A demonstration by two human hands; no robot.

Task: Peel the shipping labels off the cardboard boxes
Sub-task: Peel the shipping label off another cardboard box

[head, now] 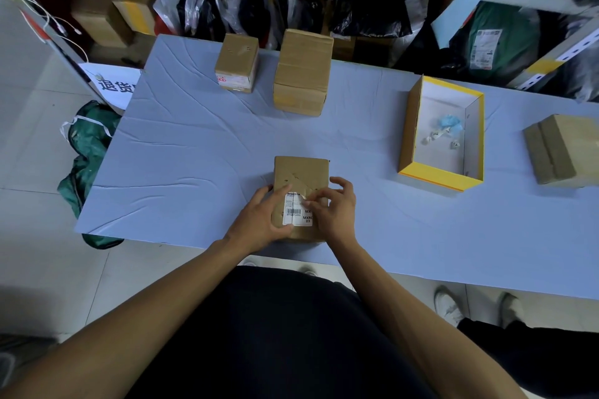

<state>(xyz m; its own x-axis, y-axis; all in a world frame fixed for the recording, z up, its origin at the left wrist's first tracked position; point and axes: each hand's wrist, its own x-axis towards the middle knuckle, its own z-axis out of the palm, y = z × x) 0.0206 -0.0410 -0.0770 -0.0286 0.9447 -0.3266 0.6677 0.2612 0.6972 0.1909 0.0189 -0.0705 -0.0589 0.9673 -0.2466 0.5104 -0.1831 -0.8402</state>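
Observation:
A small brown cardboard box (301,172) lies near the table's front edge, right in front of me. A white shipping label (296,215) with a barcode is stuck on its near top face. My left hand (261,220) grips the box's left side, thumb by the label's bottom edge. My right hand (334,204) rests on the box's right side, its fingertips pinching at the label's upper right corner. Farther back stand a small box (238,61) with a red-and-white label on its front and a taller box (303,70) with yellow tape.
An open yellow-edged box (413,126) holding crumpled paper scraps sits at the right. Another cardboard box (564,149) lies at the far right edge. The table (194,146) has a pale blue cover. Shelves with parcels and bags line the back. Someone's white shoes (449,304) stand at lower right.

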